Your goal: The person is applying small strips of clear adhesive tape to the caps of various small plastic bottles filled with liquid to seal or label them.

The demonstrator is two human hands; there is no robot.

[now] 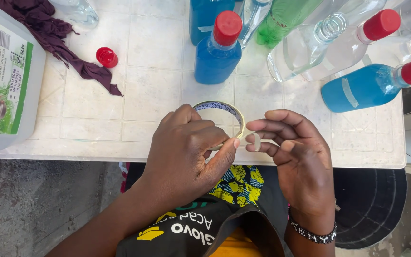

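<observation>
My left hand is closed around a thin roll of clear tape, held just above the near edge of the white tiled table. A short strip of tape runs from the roll to my right hand, which pinches its free end between thumb and fingers. The two hands are almost touching over the table edge. Directly behind the roll stands a bottle of blue liquid with a red cap.
Several bottles, clear, blue and green, crowd the back right of the table. A loose red cap and a dark maroon cloth lie back left. A large white jug with a label stands at the left edge. Concrete floor lies below.
</observation>
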